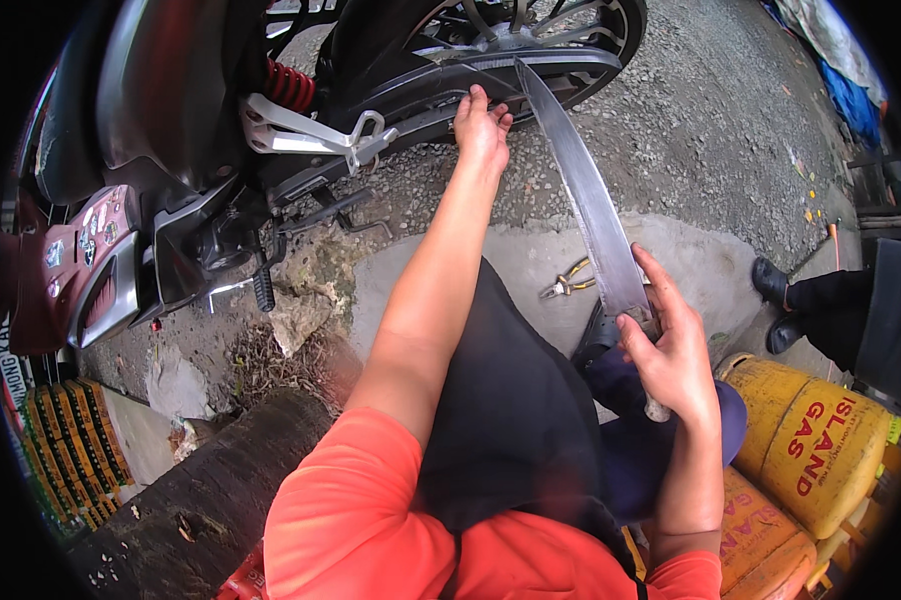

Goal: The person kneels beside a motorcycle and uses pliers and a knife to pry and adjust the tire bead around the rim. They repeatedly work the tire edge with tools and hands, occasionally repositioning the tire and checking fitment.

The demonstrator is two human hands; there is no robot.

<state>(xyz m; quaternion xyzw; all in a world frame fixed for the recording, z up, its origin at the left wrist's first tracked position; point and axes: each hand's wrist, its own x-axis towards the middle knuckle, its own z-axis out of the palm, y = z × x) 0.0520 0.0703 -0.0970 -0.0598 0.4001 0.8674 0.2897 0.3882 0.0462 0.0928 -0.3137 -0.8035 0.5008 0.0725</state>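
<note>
My right hand (671, 350) holds a machete (589, 190) by its handle. The long, slightly curved metal blade points up and away, its tip near the motorcycle's rear wheel (501, 30). My left arm is stretched forward. At its end my left hand (484, 130) is beside the dark chain cover (441, 90), its fingers partly curled and apart with nothing visible in them; whether they touch the cover I cannot tell. A pair of pliers (571, 280) with yellow and black handles lies on the concrete, left of the blade.
The motorcycle (171, 100) fills the upper left, with a silver footrest bracket (311, 130). Yellow (801, 440) and orange (756, 535) gas cylinders stand at lower right. A dark log (201, 490) lies at lower left. Another person's shoes (779, 305) show on the right.
</note>
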